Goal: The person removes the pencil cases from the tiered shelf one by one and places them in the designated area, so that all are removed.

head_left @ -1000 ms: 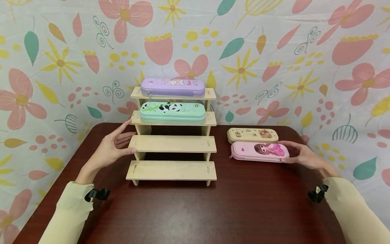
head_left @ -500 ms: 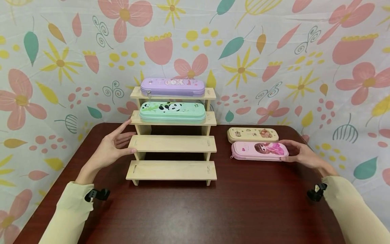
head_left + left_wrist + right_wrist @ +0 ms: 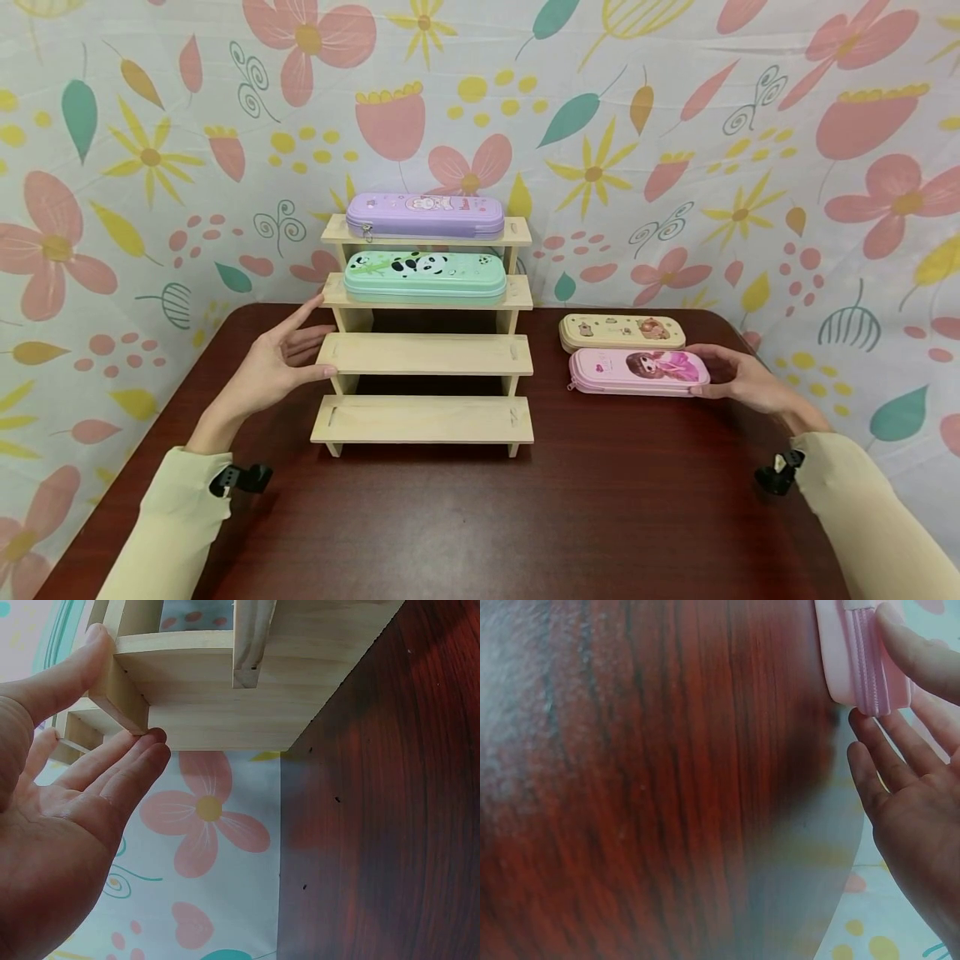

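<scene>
A stepped wooden display rack [image 3: 420,418] stands left of centre in the head view. My left hand [image 3: 272,362] holds the rack's left side, thumb on the front of a lower shelf and fingers behind it; the left wrist view shows the thumb [image 3: 71,675] and fingertips on opposite edges of the shelf end [image 3: 120,697]. At the right, my right hand [image 3: 742,382] pinches the right end of a pink pencil case [image 3: 615,372] printed with a doll. In the right wrist view, the thumb [image 3: 922,656] lies against the zipped pink case [image 3: 840,660].
A cream pencil case [image 3: 618,332] with bear pictures lies directly behind the pink one. On the rack's top shelf is a purple pencil case [image 3: 423,218], and one shelf lower a mint panda case [image 3: 425,279]. Dark wooden table [image 3: 570,508]; flowered cloth [image 3: 480,100] behind.
Between the first frame and the second, the pink pencil case and my right hand shift very slightly back and to the left. My left hand and the rack stay put.
</scene>
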The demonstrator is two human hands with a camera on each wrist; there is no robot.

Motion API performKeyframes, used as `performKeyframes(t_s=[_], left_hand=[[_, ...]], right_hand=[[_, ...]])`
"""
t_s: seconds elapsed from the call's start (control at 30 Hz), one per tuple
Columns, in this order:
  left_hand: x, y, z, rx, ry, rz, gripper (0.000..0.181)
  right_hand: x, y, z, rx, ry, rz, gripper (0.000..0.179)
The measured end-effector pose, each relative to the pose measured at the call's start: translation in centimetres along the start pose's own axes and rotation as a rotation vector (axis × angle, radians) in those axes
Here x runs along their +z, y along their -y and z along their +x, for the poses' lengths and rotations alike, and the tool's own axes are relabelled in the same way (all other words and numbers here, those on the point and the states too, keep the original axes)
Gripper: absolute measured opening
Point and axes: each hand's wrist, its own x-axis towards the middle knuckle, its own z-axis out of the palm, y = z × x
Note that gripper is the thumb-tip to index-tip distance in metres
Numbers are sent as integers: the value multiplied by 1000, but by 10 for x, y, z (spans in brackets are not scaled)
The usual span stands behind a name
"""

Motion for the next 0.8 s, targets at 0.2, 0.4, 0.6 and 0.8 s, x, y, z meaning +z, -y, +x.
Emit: performKeyframes(t_s=[0.2,0.4,0.6,0.8], left_hand=[[0,0,0,1,1,2,104],[0,1,-1,3,1,1,104],[0,0,-2,-1,4,6,104],[0,0,-1,-1,2,3,103]], right_hand=[[0,0,0,18,1,-20,67],[0,1,1,20,6,2,69],[-5,2,-5,41,-11,34,71],[-13,21,-11,64,-54,-66,67]])
